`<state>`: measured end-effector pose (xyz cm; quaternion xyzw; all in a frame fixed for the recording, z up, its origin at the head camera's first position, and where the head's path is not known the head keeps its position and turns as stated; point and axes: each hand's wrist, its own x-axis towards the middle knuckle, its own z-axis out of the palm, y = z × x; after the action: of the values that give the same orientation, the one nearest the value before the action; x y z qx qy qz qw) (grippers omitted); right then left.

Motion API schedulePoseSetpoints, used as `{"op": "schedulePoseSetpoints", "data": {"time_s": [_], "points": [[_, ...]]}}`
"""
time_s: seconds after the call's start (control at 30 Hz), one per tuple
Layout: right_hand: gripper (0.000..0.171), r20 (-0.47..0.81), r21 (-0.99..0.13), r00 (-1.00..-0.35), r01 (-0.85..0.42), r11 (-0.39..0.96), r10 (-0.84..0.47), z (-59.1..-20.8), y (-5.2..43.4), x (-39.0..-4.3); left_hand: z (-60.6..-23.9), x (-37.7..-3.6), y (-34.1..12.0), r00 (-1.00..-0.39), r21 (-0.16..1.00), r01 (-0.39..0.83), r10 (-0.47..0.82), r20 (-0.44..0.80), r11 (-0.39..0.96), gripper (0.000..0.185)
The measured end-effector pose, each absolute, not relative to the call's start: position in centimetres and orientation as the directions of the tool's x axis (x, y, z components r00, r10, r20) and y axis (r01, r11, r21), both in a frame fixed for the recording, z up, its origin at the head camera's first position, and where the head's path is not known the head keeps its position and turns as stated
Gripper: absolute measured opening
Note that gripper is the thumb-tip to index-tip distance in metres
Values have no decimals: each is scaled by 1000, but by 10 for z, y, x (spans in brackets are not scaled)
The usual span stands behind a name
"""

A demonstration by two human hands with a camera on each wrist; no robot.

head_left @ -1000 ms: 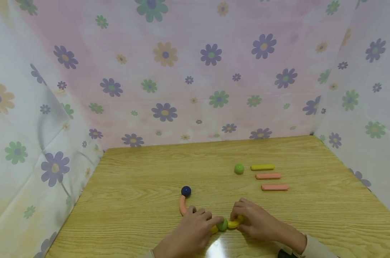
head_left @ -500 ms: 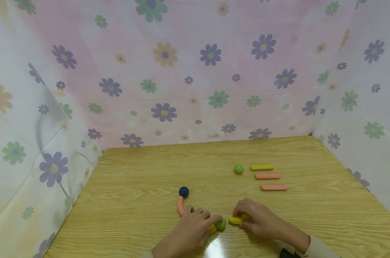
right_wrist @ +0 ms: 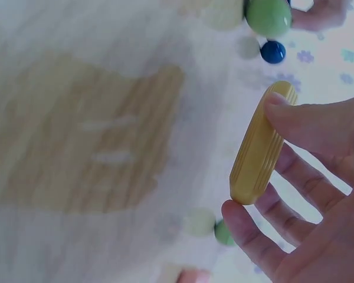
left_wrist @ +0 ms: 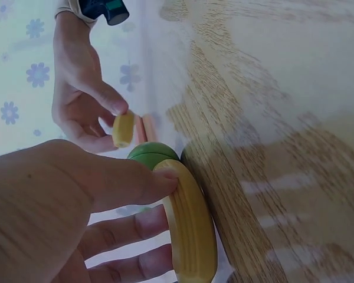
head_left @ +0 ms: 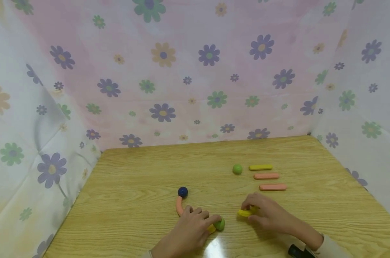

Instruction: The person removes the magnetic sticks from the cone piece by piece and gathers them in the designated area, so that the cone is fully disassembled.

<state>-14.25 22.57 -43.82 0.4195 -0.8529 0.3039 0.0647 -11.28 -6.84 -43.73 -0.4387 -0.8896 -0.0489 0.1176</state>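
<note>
The right hand pinches a short yellow stick by its two ends, thumb on one tip and a finger on the other, as the right wrist view shows; the stick is lifted a little over the counter, at about 3 o'clock from the left hand. The left hand presses its fingers on a curved yellow piece which touches a green ball; the fingers lie nearly straight on it and curl around nothing. The stick seems to be light, stiff and ribbed along its length, so it should not slip easily; holding it at the tips leaves the ends covered, and a hold at the middle would probably free them. At 11 o'clock from the left hand a pink curved piece meets a blue ball. Farther off, at 1 o'clock, another green ball lies beside a yellow bar and two pink bars. The counter is pale wood with visible grain, smooth and a little shiny. A flowered cloth closes it on three sides.
</note>
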Motion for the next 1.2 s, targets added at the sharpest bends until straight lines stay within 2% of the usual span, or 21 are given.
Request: {"op": "schedulePoseSetpoints", "data": {"time_s": [0.27, 0.6, 0.73, 0.97, 1.2], "points": [[42, 411, -473, -648, -753, 459, -641, -431, 251, -150, -438, -113, -68, -580, -9, 798, 773, 256, 602, 42], [42, 407, -466, -718, -695, 547, -565, -422, 281, -160, -438, -113, -69, -570, 16, 808, 774, 277, 589, 43], [40, 390, -478, -756, -654, 586, -525, -423, 292, -165, -439, -113, -69, -573, 25, 808, 774, 270, 589, 43], [37, 429, -473, -755, -656, 588, -496, -423, 309, -175, -438, -112, -69, -576, 29, 806, 771, 271, 592, 45], [26, 392, -473, -804, -593, 652, -447, -423, 326, -187, -438, -113, -69, -573, 20, 807, 774, 269, 591, 44]]}}
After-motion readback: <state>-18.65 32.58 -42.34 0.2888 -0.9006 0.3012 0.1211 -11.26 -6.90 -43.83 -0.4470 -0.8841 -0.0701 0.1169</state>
